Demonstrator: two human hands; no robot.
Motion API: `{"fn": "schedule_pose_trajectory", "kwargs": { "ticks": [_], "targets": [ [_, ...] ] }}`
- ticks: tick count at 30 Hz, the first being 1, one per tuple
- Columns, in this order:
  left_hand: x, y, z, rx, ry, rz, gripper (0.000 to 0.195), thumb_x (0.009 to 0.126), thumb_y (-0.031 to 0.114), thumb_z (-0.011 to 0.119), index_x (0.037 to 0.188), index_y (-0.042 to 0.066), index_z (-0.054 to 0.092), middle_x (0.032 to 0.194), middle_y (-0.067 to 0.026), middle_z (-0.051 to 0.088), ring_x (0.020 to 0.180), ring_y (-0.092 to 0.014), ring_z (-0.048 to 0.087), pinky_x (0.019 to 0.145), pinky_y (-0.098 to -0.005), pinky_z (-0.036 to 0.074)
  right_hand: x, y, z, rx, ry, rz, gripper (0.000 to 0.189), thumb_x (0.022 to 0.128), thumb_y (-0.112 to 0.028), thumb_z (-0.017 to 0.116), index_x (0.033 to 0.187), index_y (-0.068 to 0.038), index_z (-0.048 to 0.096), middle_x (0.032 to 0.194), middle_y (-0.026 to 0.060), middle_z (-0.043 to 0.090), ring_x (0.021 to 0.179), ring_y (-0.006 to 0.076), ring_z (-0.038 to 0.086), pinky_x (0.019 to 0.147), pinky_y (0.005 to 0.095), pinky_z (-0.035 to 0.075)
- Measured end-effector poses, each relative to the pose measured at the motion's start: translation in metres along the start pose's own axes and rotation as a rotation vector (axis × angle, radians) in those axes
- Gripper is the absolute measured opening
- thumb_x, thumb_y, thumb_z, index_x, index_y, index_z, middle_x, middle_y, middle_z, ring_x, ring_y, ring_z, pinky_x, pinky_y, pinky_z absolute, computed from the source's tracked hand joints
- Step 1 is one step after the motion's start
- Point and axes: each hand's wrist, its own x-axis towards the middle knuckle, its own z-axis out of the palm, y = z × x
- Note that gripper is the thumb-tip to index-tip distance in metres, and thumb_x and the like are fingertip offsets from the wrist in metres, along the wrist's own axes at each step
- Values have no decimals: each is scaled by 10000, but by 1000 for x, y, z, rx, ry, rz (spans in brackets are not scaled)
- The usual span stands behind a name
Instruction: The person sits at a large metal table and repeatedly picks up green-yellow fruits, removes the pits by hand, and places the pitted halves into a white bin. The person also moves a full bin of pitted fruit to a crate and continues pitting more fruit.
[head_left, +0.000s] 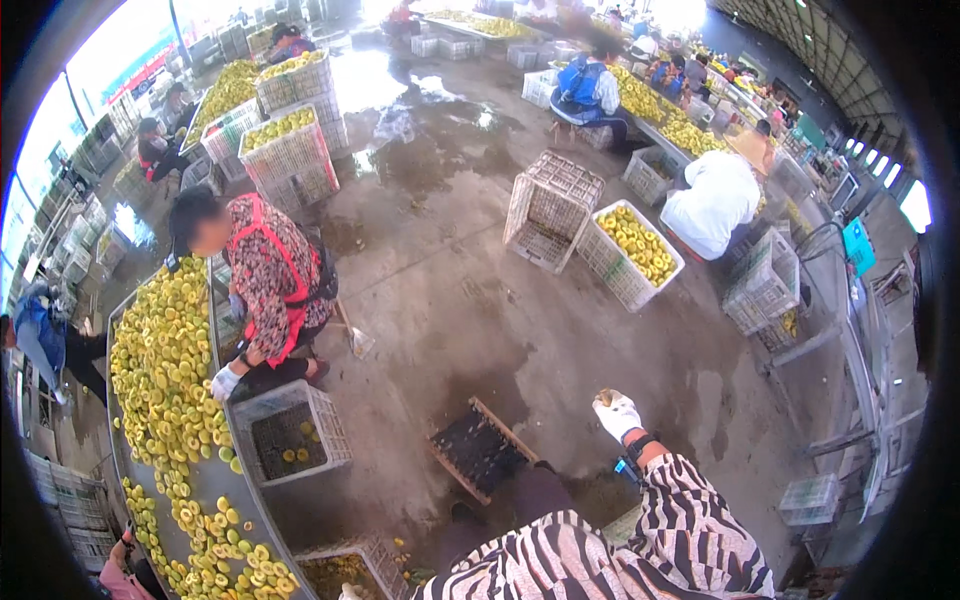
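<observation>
My right hand (619, 416), in a white glove, is held out over the wet concrete floor (585, 352) with its fingers partly curled. A small brownish patch shows at its fingertips; whether it is bare skin or a held thing cannot be told. At the bottom edge, a pale sliver of what seems to be my gloved left hand (355, 592) shows beside a plastic crate (382, 566); the rest is cut off. Before me stands a low stool (480, 450) with a black seat and wooden bars. Halved yellow-green fruit (165, 330) covers much of the metal table (202, 480) on the left.
A co-worker (274, 277) sits at that table beside a crate (330, 427) holding a few fruit halves. Ahead stand a tipped crate (555, 210) and a fruit-filled crate (626, 289). A long-handled scoop (361, 343) lies on the floor. A metal frame (862, 375) is at right.
</observation>
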Motion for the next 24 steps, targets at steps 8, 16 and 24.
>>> {"fn": "schedule_pose_trajectory", "kwargs": {
  "ticks": [8,16,24],
  "targets": [
    [34,38,62,631,156,25,458,1052,368,403,976,66,739,921,-238,720,862,-398,686,727,-468,537,185,14,8,339,-33,89,210,930,-270,613,993,-86,691,872,146,718,757,318,685,664,439,557],
    [-18,181,190,430,214,-206,444,974,390,499,952,0,710,924,-258,706,913,-453,654,753,-509,497,493,16,38,995,-24,293,62,906,-119,610,858,-117,572,646,-4,541,520,169,540,489,337,468],
    [-75,277,266,-18,315,-493,313,925,325,583,813,54,690,625,-129,614,564,-239,583,541,-414,458,727,37,28,-545,305,-407,347,919,-285,630,1177,-52,644,1314,187,606,1186,340,592,985,395,481]
  ]
}}
